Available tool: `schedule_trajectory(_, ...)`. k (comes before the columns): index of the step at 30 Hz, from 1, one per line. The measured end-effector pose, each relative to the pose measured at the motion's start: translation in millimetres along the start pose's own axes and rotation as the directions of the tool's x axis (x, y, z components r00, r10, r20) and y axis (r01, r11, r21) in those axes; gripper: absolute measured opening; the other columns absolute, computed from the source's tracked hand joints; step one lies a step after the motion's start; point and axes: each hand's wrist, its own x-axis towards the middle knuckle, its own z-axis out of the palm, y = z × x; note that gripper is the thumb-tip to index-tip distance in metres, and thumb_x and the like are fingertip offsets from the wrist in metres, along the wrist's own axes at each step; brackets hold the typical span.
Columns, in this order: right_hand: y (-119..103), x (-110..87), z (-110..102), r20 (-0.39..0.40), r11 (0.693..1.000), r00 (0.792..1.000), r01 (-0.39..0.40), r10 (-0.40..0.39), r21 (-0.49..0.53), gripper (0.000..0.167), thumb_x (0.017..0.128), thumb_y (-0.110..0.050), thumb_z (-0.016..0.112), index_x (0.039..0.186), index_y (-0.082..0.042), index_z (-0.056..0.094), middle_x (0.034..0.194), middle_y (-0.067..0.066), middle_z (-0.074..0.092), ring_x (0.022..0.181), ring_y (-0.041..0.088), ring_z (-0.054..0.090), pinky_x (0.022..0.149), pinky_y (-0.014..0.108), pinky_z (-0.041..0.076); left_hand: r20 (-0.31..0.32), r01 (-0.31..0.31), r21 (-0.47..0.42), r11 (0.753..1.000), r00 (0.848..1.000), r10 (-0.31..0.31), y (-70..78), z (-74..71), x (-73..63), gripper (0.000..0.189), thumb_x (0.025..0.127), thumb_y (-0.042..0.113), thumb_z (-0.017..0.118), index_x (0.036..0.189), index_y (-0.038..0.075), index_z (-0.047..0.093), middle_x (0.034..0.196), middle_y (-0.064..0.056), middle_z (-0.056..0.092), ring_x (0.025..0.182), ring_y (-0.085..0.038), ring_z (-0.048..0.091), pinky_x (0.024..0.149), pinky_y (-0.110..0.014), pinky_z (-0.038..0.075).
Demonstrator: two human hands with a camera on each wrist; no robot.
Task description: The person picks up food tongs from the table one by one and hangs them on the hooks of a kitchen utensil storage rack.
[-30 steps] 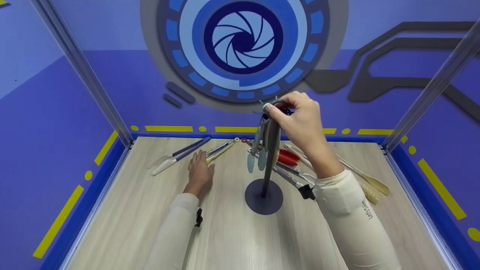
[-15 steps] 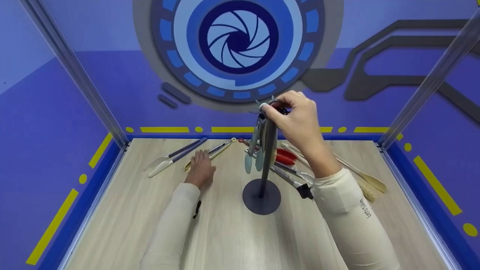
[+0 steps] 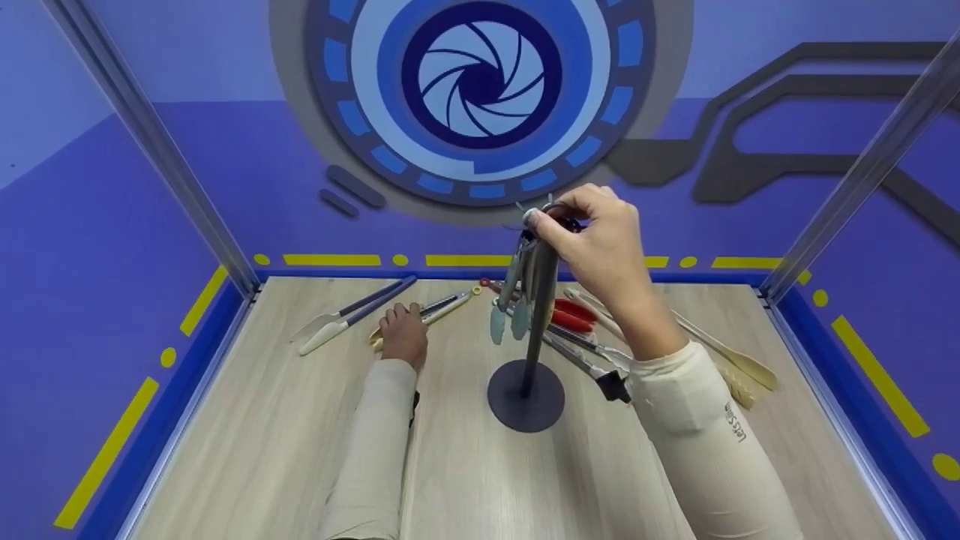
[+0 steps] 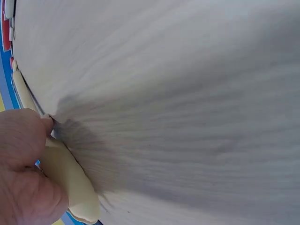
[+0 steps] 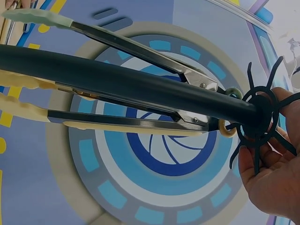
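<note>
My left hand point(image 3: 403, 336) holds cream-tipped tongs point(image 3: 450, 306) lying on the table, left of centre. In the left wrist view, thumb and fingers curl around these tongs point(image 4: 70, 180). At the top of a black stand point(image 3: 526, 412), my right hand point(image 3: 604, 240) grips the ring of hooks. The right wrist view has its fingers around that hook ring point(image 5: 260, 117). From the hooks hang mint-tipped tongs point(image 5: 47, 18) and cream-tipped tongs point(image 5: 28, 107), one on each side of the black pole point(image 5: 140, 86).
Tongs with blue-grey handles and pale ends point(image 3: 367, 304) lie at the far left. Right of the stand are red-tipped tongs point(image 3: 574, 315), black-tipped tongs point(image 3: 613, 386) and long cream-coloured tongs point(image 3: 739, 366). Blue panels and metal posts enclose the table point(image 3: 465, 480).
My left hand has gone from lying over the cream-tipped tongs to gripping them, and the tongs have shifted slightly right and nearer. My right hand stays on the stand.
</note>
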Motion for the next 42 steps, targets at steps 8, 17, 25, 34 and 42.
schedule_trajectory(8, 0, -0.5, -1, 0.000, 1.000, 1.000, 0.002, -0.002, 0.017, 0.018, 0.092, -0.022, 0.085, 0.090, -0.006, 0.078, 0.092, 0.007, 0.072, 0.092, 0.013, 0.055, 0.078, 0.025, 0.046, -0.058, -0.026, -0.055, 0.998, 0.998, 0.023, -5.0, 5.9, -3.6, 0.035, 0.108, 0.019, 0.061, 0.139, 0.004, 0.055, 0.123, -0.024, 0.056, 0.115, -0.042, 0.052, 0.104, -0.057, 0.040)
schedule_trajectory(17, 0, -0.3, -1, 0.004, 1.000, 1.000, 0.000, 0.000, 0.007, 0.019, 0.093, -0.026, 0.084, 0.091, -0.007, 0.079, 0.093, 0.005, 0.072, 0.093, 0.015, 0.055, 0.078, 0.027, 0.048, -0.004, -0.011, -0.079, 0.997, 1.000, 0.011, -7.1, 2.4, -4.0, 0.032, 0.109, 0.017, 0.060, 0.138, 0.006, 0.054, 0.124, -0.023, 0.054, 0.115, -0.043, 0.050, 0.103, -0.059, 0.037)
schedule_trajectory(25, 1, -0.4, -1, -0.005, 1.000, 1.000, -0.006, 0.006, 0.012, 0.019, 0.093, -0.025, 0.084, 0.091, -0.007, 0.079, 0.092, 0.006, 0.072, 0.091, 0.015, 0.054, 0.077, 0.028, 0.046, 0.103, 0.057, -0.124, 0.991, 0.994, -0.044, -5.8, -4.0, -4.8, 0.042, 0.110, 0.021, 0.059, 0.149, 0.009, 0.050, 0.134, -0.023, 0.052, 0.124, -0.044, 0.047, 0.107, -0.058, 0.035)
schedule_trajectory(34, 3, 0.4, -4, 0.014, 1.000, 1.000, -0.008, 0.008, 0.017, 0.019, 0.094, -0.027, 0.083, 0.093, -0.008, 0.080, 0.094, 0.006, 0.071, 0.093, 0.016, 0.054, 0.079, 0.028, 0.047, 0.131, 0.071, -0.151, 0.986, 0.990, -0.051, -4.8, -5.5, -8.9, 0.040, 0.110, 0.024, 0.060, 0.146, 0.011, 0.049, 0.136, -0.021, 0.052, 0.125, -0.040, 0.046, 0.108, -0.055, 0.035)
schedule_trajectory(42, 3, 0.4, 0, 0.003, 1.000, 1.000, 0.000, 0.000, 0.032, 0.017, 0.092, -0.024, 0.084, 0.089, -0.008, 0.079, 0.091, 0.006, 0.071, 0.090, 0.015, 0.052, 0.079, 0.031, 0.043, 0.104, 0.070, -0.196, 0.978, 0.993, -0.050, -9.1, -8.2, -17.1, 0.036, 0.109, 0.023, 0.060, 0.142, 0.011, 0.052, 0.136, -0.022, 0.053, 0.128, -0.040, 0.046, 0.109, -0.056, 0.032)
